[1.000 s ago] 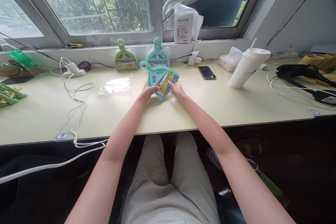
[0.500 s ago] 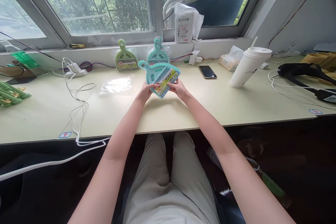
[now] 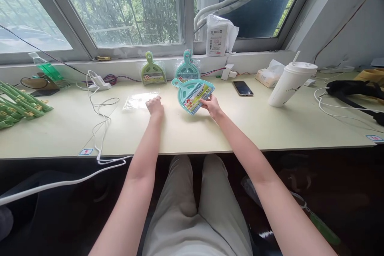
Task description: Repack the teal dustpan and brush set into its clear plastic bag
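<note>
- Fingers of my right hand [image 3: 211, 106] pinch the lower right edge of a teal dustpan set [image 3: 193, 94], closed on it and holding it tilted just above the bench [image 3: 240, 128], its handle pointing up and to the left.
- My left hand [image 3: 155, 107] has nothing in it; it rests loosely curled on the bench, fingertips touching the near edge of a clear plastic bag [image 3: 138, 101] that lies flat just beyond it.
- Beyond my right hand, a second teal dustpan set [image 3: 187, 70] in its wrapper leans upright against the window ledge, directly behind the one I hold.
- Beyond my left hand and a little to the right, a green dustpan set [image 3: 153, 74] leans on the same ledge.
- To the right of my right hand, a phone [image 3: 243, 88] lies face up, and farther right stands a white cup with a straw [image 3: 289, 84].
- To the left of my left hand, a white cable [image 3: 100, 124] loops across the bench and over its front edge.
</note>
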The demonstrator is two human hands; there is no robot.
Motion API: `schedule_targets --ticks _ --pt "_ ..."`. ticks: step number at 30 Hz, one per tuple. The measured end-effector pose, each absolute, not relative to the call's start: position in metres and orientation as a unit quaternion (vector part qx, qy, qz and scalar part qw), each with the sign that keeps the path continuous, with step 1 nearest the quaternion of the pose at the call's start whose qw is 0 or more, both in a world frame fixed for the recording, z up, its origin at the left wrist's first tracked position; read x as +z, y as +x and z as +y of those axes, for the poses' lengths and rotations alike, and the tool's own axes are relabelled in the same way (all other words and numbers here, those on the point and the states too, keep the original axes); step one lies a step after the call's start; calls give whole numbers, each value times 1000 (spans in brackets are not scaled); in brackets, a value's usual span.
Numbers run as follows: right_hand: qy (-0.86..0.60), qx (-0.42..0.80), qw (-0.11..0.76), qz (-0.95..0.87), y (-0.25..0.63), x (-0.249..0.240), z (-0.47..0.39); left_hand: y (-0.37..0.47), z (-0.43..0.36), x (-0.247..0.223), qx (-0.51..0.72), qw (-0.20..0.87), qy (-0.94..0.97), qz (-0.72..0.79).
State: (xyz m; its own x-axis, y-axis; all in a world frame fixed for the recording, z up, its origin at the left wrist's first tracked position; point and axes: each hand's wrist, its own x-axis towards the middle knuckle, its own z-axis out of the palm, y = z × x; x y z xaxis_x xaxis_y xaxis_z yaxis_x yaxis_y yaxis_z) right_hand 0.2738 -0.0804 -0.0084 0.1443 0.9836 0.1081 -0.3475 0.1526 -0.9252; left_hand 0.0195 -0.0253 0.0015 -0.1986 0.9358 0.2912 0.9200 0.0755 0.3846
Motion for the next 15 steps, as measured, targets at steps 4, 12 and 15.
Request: schedule_targets --ticks 4,12,15 --pt "-408 514 642 -396 274 -8 -81 21 -29 3 158 -22 688 708" --pt "-423 512 642 -383 276 -8 -80 24 -30 -4 172 -82 681 707" --pt "-426 510 645 -377 277 -10 -79 22 -27 -5 167 -48 694 699"
